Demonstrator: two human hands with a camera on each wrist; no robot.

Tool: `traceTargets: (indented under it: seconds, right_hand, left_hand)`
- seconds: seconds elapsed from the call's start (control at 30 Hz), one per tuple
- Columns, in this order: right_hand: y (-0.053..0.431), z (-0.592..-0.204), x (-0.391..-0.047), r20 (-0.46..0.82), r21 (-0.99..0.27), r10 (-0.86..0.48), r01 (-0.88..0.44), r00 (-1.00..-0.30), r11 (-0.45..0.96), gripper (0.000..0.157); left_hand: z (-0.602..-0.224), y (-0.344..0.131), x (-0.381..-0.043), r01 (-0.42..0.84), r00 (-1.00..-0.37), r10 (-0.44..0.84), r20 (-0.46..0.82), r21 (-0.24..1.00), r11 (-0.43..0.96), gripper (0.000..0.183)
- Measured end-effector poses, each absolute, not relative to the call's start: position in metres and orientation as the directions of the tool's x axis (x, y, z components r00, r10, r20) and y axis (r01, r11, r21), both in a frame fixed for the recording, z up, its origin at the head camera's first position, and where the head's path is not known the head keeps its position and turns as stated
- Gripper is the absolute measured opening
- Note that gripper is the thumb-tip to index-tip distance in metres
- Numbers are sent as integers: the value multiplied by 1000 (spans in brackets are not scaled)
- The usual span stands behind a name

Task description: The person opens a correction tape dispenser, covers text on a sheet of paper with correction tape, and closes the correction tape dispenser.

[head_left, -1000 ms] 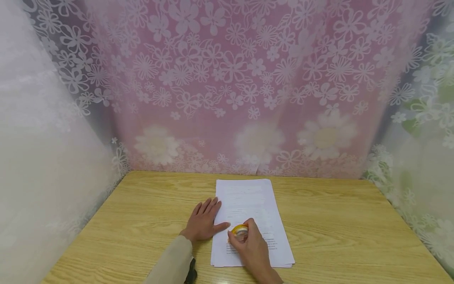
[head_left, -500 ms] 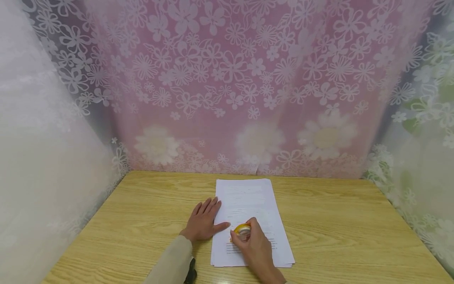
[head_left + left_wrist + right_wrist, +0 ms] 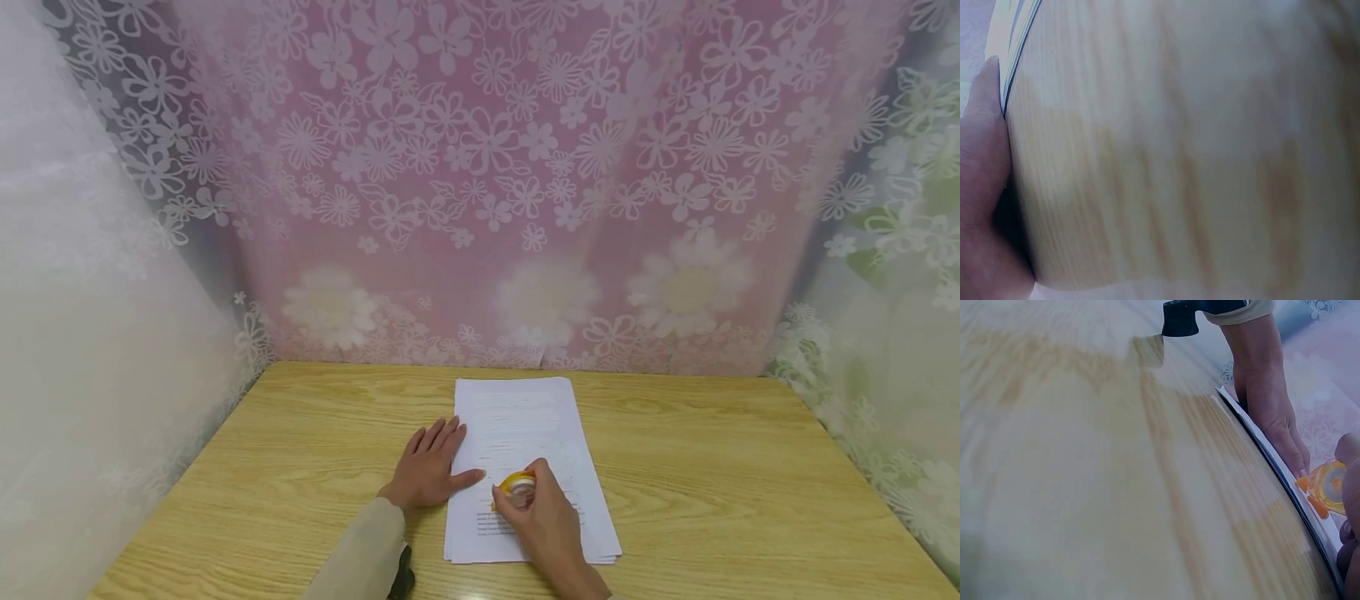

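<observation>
A stack of printed paper (image 3: 517, 425) lies on the wooden table. My right hand (image 3: 553, 525) grips a yellow-orange correction tape dispenser (image 3: 517, 486) between thumb and fingers, its tip down at the lower part of the top sheet, by the printed lines. The right wrist view shows the dispenser (image 3: 1330, 484) with a clear, round body and an orange tip; most of the right hand is cut off there. My left hand (image 3: 429, 471) rests flat along the left edge of the stack, fingers straight, thumb on the paper. In the left wrist view only part of the left hand (image 3: 982, 169) shows.
Bare wood of the table (image 3: 720, 467) extends on both sides of the stack. A pink floral curtain (image 3: 525, 208) hangs behind the table's back edge, with pale curtains at left and right. A dark strap (image 3: 1182, 315) sits at the left wrist.
My right hand has slid a little to the right across the sheet with the correction tape dispenser. The left hand and the paper stack have stayed put.
</observation>
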State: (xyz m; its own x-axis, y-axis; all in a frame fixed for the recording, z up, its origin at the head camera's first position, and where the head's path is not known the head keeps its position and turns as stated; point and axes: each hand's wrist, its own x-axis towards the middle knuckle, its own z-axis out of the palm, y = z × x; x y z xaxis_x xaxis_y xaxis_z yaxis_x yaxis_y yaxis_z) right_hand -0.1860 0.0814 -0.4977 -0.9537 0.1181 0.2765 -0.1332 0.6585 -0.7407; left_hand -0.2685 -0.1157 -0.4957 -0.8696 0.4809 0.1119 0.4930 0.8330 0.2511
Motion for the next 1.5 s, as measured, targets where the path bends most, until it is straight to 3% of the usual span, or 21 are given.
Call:
traceTargets:
  seconds: [1.5]
  right_hand:
    - [105,-496,-184,200,-736,159,-41,-967,675,46]
  left_hand:
    - [-506,-117,-271,494,-869,474,141,291,820,84]
